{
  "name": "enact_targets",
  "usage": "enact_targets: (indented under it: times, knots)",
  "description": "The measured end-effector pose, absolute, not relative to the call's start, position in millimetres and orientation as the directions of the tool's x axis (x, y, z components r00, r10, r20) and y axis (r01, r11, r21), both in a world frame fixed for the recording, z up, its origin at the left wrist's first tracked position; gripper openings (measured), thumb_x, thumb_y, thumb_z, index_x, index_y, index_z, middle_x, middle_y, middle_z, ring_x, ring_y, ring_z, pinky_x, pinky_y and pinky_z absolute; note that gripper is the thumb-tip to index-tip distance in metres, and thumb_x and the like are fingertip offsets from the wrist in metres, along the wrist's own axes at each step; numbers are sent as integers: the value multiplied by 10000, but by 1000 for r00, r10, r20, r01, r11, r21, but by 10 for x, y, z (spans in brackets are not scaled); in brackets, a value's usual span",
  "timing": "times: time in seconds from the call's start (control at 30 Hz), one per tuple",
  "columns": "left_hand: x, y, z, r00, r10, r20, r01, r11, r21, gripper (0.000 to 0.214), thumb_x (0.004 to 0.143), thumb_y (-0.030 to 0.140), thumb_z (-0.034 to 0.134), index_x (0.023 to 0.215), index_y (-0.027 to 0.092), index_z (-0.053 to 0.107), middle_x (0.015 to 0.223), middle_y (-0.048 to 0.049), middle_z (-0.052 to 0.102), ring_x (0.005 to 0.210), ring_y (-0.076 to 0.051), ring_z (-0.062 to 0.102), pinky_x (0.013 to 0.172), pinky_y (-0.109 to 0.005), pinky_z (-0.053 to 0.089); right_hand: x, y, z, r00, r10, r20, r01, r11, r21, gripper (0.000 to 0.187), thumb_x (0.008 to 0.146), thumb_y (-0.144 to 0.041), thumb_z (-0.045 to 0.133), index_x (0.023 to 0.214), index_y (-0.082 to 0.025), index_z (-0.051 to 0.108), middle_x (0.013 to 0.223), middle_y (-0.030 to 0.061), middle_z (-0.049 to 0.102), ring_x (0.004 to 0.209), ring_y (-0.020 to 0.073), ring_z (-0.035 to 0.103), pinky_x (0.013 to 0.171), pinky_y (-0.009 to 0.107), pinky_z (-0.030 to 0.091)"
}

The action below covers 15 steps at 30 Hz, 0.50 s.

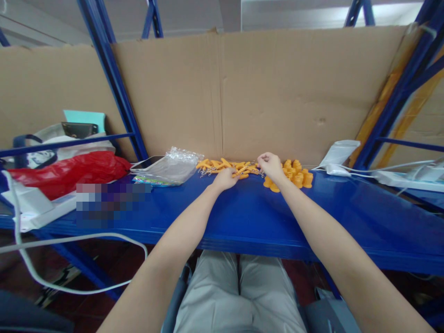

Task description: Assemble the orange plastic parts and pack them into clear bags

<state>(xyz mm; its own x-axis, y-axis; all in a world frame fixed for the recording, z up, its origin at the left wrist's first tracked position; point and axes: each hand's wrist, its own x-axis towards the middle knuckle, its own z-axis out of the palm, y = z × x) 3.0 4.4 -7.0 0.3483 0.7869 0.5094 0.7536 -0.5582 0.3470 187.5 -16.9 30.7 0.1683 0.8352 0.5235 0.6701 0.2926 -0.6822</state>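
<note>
We have both arms stretched straight out, forearms bare and nearly parallel, meeting at the back of the blue counter. Our left hand lies palm down with its fingers curled onto the heap of orange keychain pieces; the tips are hidden, so we cannot tell whether they are clamped on one or only resting. Our right hand is tipped up on its wrist just beside the left, its fingers bunched together in a loose fist at the right end of that heap (what they pinch is too small to make out). Just right of it, touching the wrist, stands a cluster of orange moulded pieces. All of this sits against the cardboard wall, so there is no room beyond the hands. To the left, close by, lie clear bags and a phone, then a red bag further off. To the right a white pouch and a power strip sit well apart. The near half of the counter, up to its front edge over our knees, lies bare between our forearms.
</note>
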Motion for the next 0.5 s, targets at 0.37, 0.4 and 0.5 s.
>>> enact_targets:
  times: [0.37,0.4,0.5]
  knots:
    - [40,-14,-53,364,814,452,781,-532,328,180,808,267,596,684,158,666,664,-31,649,637,-177,583,619,-269,425,1943,-314,308,-28,954,298,999,20,32,288,856,-207,479,965,-131,734,1001,183,731,1002,278,676,805,326,499]
    - [42,-17,-52,365,815,451,781,-531,327,178,808,265,595,687,157,667,670,-32,652,640,-175,583,616,-267,423,1945,-307,303,-36,954,297,999,29,31,288,854,-205,479,963,-133,736,996,177,734,997,274,678,802,323,499]
    - [40,-21,-49,371,816,443,784,-531,322,185,811,267,590,684,152,661,675,-36,653,638,-173,579,604,-265,414,1980,-275,293,-55,948,313,998,59,-1,267,843,-205,497,935,-159,744,961,139,748,957,249,688,790,301,499]
